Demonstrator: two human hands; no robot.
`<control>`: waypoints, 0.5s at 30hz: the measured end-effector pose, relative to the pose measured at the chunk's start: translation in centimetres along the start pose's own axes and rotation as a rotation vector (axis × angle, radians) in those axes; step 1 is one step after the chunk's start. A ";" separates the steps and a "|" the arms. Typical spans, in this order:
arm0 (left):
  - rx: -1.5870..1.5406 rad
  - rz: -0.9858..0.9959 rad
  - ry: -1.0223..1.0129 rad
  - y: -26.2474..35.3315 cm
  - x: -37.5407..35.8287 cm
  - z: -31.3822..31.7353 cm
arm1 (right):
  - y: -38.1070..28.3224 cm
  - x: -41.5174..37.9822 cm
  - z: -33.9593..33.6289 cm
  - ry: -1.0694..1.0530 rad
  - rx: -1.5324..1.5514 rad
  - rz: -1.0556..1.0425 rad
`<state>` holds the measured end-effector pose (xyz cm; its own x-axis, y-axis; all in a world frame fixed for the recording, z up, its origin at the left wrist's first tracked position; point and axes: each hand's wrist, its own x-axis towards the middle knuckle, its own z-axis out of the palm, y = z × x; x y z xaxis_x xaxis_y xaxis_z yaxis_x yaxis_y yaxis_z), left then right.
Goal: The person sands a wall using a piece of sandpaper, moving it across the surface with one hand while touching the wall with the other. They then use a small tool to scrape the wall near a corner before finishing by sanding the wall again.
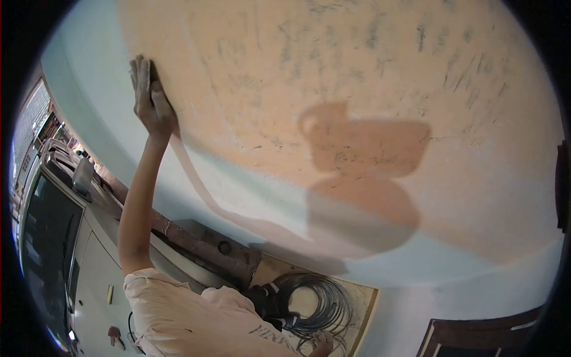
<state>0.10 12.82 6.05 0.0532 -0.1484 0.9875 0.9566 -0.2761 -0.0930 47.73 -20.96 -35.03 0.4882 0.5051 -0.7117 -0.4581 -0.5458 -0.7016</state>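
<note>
My left hand [152, 108] is raised at the upper left against a painted wall [256, 77]. Its fingers are stretched along the surface, close together and covered in pale dust. A dark flat piece [154, 72] shows between the fingers and thumb on the wall side; its kind is not clear. The wall is orange with dark scratches and patchy marks, and pale blue-white around that. At the bottom edge, my right hand [323, 343] is partly in view, low beside a coil of black cable [324, 303]. How its fingers close is too small to make out.
A pale vehicle [98, 279] with a side mirror [83, 177] stands close on the left. Below the wall is a dark ledge [202, 241]. A brown wooden frame [476, 339] is at lower right. My shadow falls across the wall.
</note>
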 end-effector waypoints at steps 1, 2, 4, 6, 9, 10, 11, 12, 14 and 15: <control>-0.011 -0.015 0.006 0.1 -0.1 0.1 | 1.5 0.3 -0.6 -0.026 0.024 0.007; -0.004 -0.007 -0.007 0.3 -0.2 0.2 | 2.1 0.0 -0.3 -0.055 0.048 0.011; 0.022 0.011 -0.029 0.4 0.1 -0.1 | 3.3 0.0 1.0 0.047 -0.066 0.106; 0.012 0.066 -0.026 0.1 0.4 -0.2 | 4.8 -1.0 1.2 0.065 -0.193 0.141; -0.001 0.061 -0.038 0.4 0.4 -0.1 | 11.6 0.1 -1.5 -0.008 -0.346 0.044; 0.003 0.044 -0.044 0.5 0.3 -0.2 | 12.5 -0.2 -2.3 -0.020 -0.416 0.049; -0.016 0.048 -0.037 0.4 0.3 -0.2 | 13.1 -0.9 -3.0 -0.036 -0.485 0.054; -0.031 0.051 -0.027 0.4 0.3 -0.1 | 14.0 -1.0 -4.0 -0.054 -0.556 0.058; -0.040 0.066 -0.020 0.1 0.5 0.0 | 16.2 -0.4 -5.1 0.005 -0.598 -0.064; -0.036 0.074 -0.028 0.1 0.5 -0.1 | 17.2 0.0 -5.8 0.014 -0.572 -0.152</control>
<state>0.24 12.61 6.53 0.1321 -0.1429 0.9809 0.9388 -0.2995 -0.1701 44.14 -34.28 -46.91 0.5282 0.5995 -0.6013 0.0896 -0.7436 -0.6626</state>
